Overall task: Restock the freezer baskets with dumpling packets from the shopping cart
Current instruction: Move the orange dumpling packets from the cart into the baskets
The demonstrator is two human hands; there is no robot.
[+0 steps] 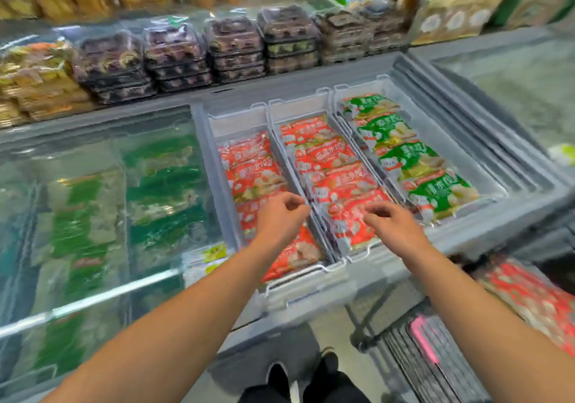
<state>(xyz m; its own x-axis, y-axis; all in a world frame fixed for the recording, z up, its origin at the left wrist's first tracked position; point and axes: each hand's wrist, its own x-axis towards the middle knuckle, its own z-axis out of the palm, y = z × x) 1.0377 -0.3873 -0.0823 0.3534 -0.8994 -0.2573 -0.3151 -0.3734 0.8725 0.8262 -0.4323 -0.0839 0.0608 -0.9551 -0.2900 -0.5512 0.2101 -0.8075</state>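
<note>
Red dumpling packets lie flat in rows in two white freezer baskets under the hands; green packets fill the basket beyond the right hand.

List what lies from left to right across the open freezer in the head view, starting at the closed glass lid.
Closed glass lid over green packets → left basket of red packets → middle basket of red packets → right basket of green packets → slid-back lid frames.
</note>
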